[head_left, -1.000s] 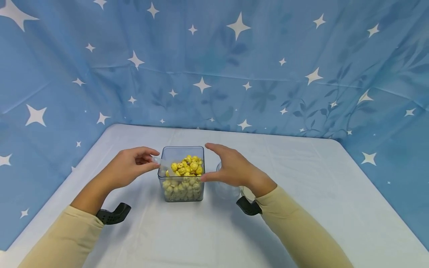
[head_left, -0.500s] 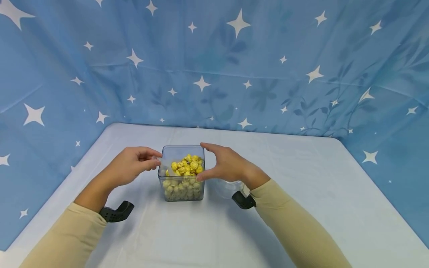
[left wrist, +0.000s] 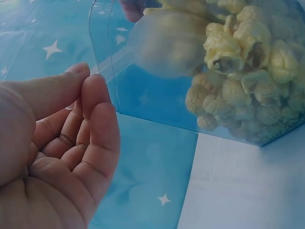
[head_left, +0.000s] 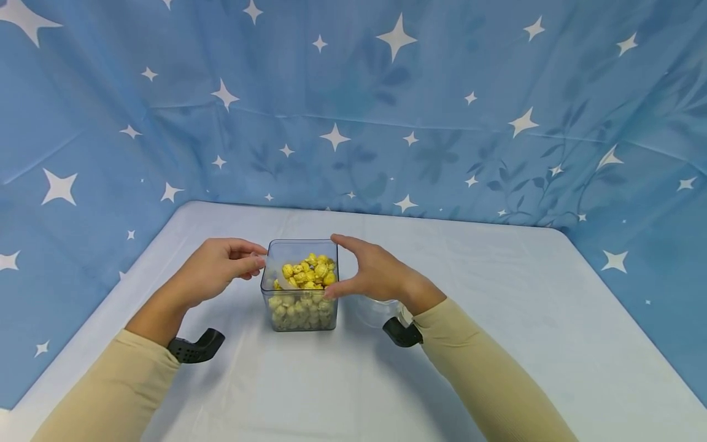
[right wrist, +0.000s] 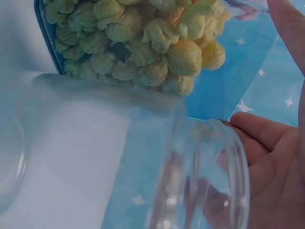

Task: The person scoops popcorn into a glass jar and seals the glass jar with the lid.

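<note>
A clear square plastic box filled partway with yellow popcorn stands on the white-covered table. At its left rim, my left hand pinches the thin handle of a translucent spoon between thumb and fingertips. The spoon's round bowl is inside the box, against the popcorn. My right hand holds the box at its right side, thumb at the front rim and index finger at the back corner. Under the right hand and wrist, a clear jar stands beside the box, partly hidden in the head view.
The white tablecloth stretches around the box to the table's edges. Behind and at the sides hangs a blue curtain with white stars. A black wrist camera mount sits under the left wrist, with another black mount under the right.
My right hand has moved left, closing onto the box's right side. My left hand has shifted slightly right, with the spoon in its fingers. The box has stayed in place.
</note>
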Motion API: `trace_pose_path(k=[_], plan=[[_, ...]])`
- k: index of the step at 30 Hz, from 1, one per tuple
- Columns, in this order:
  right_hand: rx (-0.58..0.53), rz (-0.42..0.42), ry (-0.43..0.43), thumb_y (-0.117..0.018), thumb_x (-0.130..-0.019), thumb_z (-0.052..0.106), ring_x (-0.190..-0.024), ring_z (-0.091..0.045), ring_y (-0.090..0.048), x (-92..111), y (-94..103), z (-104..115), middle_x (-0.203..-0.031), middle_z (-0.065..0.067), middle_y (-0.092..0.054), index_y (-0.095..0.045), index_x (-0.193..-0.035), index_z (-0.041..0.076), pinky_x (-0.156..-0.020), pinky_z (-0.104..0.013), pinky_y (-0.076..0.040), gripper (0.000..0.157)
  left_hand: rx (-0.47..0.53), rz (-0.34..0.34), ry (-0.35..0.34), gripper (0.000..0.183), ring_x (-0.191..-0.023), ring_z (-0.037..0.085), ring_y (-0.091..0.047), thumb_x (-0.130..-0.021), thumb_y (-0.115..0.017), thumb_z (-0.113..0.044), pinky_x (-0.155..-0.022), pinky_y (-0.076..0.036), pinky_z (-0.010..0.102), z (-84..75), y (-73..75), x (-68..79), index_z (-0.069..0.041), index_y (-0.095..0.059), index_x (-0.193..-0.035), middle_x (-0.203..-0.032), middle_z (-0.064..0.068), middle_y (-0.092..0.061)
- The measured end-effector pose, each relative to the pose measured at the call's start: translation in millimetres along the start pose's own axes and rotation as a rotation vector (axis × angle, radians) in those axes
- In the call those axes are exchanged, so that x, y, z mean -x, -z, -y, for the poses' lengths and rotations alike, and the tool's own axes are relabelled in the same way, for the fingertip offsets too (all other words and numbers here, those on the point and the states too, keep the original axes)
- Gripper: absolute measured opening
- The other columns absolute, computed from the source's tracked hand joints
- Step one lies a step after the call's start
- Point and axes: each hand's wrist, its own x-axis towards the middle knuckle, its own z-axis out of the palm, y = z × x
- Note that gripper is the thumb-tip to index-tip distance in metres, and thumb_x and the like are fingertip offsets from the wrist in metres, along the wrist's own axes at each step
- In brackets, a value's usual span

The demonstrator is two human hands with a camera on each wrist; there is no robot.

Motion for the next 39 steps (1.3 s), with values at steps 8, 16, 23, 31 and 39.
trace_pose_path(k=[8,16,23,31,39], plan=[[-0.008,0.004,0.003,-0.084,-0.079,0.048,-0.147,-0.023,-0.027,0.8,1.0,-1.7,-0.162,-0.001,-0.028,-0.027,-0.16,0.017,-0.114,-0.047,-0.03,0.103,0.051,-0.008,0.031,0.041,-0.097,0.026,-0.066,-0.101,-0.064,-0.028,-0.088,-0.053,0.041,4.2,7.1,-1.4,-0.001,-0.063,-0.131,-0.102,0.007,-0.07],[-0.021,0.009,0.001,-0.084,-0.079,0.048,-0.147,-0.024,-0.028,2.1,2.4,-1.4,-0.162,-0.001,-0.029,-0.027,-0.16,0.018,-0.113,-0.048,-0.031,0.103,0.106,-0.006,0.026,0.044,-0.098,0.023,-0.066,-0.1,-0.065,-0.027,-0.088,-0.054,0.034,9.5,10.8,-0.2,0.002,-0.061,-0.133,-0.105,0.008,-0.069],[-0.017,0.002,-0.002,-0.084,-0.079,0.048,-0.147,-0.024,-0.028,1.5,1.3,-0.7,-0.161,-0.002,-0.03,-0.028,-0.16,0.018,-0.114,-0.049,-0.031,0.103,0.249,-0.014,0.017,0.041,-0.092,0.013,-0.067,-0.102,-0.061,-0.016,-0.084,-0.055,0.025,17.7,9.4,0.1,0.011,-0.056,-0.132,-0.103,0.007,-0.068],[-0.019,0.0,-0.015,-0.085,-0.077,0.05,-0.147,-0.024,-0.028,1.0,0.6,-1.1,-0.161,-0.001,-0.029,-0.028,-0.16,0.019,-0.114,-0.05,-0.031,0.105,0.339,-0.023,-0.014,0.039,-0.088,0.009,-0.065,-0.103,-0.058,-0.01,-0.083,-0.055,0.024,22.6,5.6,0.3,0.016,-0.053,-0.132,-0.097,0.0,-0.068],[-0.016,0.002,-0.01,-0.085,-0.079,0.047,-0.147,-0.024,-0.028,1.2,1.2,-0.5,-0.161,-0.002,-0.03,-0.028,-0.16,0.019,-0.113,-0.05,-0.032,0.102,0.349,-0.03,-0.019,0.041,-0.09,0.009,-0.065,-0.104,-0.057,-0.011,-0.084,-0.054,0.024,26.4,6.5,0.8,0.016,-0.051,-0.134,-0.1,0.0,-0.067]])
